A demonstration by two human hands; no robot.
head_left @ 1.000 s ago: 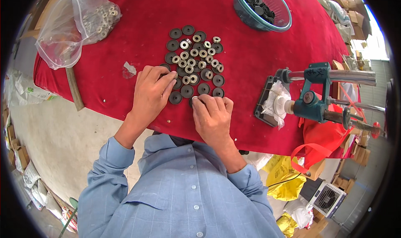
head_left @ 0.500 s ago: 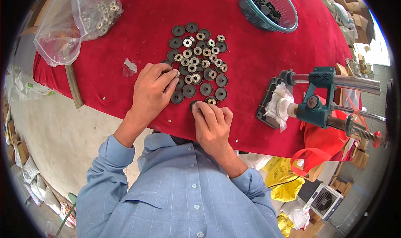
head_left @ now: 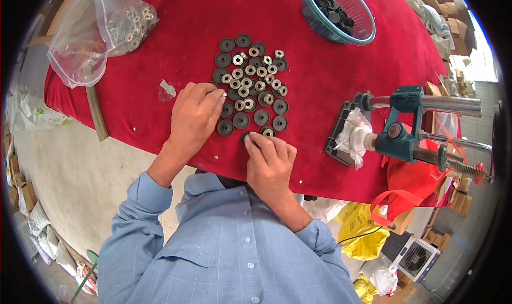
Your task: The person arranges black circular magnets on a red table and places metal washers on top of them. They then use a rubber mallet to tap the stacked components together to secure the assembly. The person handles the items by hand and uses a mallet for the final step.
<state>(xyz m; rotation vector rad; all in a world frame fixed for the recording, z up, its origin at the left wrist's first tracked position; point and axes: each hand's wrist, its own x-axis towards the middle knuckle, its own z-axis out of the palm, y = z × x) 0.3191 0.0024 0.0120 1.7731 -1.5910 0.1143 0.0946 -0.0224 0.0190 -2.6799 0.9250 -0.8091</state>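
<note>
Hands (head_left: 194, 114) at discs (head_left: 241, 120), bag (head_left: 80, 34) of rings (head_left: 133, 26), bowl (head_left: 367, 39) of black pieces (head_left: 334, 16)

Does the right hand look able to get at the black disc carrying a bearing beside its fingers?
Probably yes: that black disc lies right by the right hand, and nothing visible blocks it, though the hand is at another dark disc.

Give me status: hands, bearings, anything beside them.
Left hand left of the bearings, grip unclear. Right hand at a black disc, grip unclear. Bearings bunched on and among other discs. Press off right, apart from both hands.
</note>
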